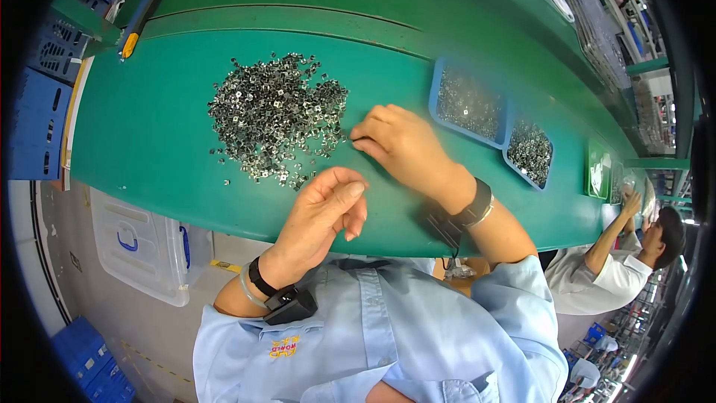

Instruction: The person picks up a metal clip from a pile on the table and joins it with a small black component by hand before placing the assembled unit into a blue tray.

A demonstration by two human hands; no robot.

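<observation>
While the head view looks down over both arms, the right hand [403, 145] sits palm-down just beside the right edge of a big heap of tiny metal parts [276, 116], which spreads out to that hand's left. Its fingers are bent, with thumb and forefinger tips close together; there might be something small and dark there, but honestly I can't tell if it's gripping a part. The left hand [326, 207] is nearer the body, just below the heap's lower right edge, fingers loosely curled in with the thumb over them, and I can't tell whether anything's tucked inside. Both are over a green tabletop [149, 142]. Off to the right of the right hand there's a blue tray [466, 134] with more small bits in it, kinda hazy, and past it, right up against it, a smaller blue tray [552, 160] of shiny metal pieces. Way further right of that hand, a co-worker [604, 276] in a white top has their arms raised toward the bench. Below and left of the left hand, a clear lidded box [142, 250] with blue handles sits beneath table level.
</observation>
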